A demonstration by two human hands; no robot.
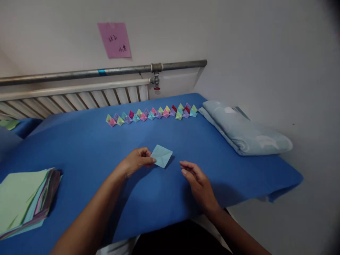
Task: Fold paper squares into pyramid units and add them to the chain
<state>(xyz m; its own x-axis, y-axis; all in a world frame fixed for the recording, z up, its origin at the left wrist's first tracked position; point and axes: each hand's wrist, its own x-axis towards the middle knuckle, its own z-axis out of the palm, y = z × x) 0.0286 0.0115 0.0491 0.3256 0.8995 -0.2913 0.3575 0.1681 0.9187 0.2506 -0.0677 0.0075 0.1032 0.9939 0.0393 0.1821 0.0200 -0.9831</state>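
Observation:
My left hand [139,161] pinches the left corner of a light blue square of folded paper [162,156] between thumb and fingers. The paper is held a little above the blue-covered table [87,148], with crease lines faintly visible on it. Off to the right of the paper, my right hand [198,182] hovers apart from it, thumb and fingers slightly parted and nothing seen between them. Behind the hands, several small folded paper pieces [151,115] in pink, green, purple, blue, yellow and red stand in a zigzag row.
A stack of coloured paper sheets [23,198] lies at the left. On the right rests a folded pale blue blanket [244,131] against the wall. A radiator [79,101] and a metal pipe [127,69] run along the back, under a pink note [114,40].

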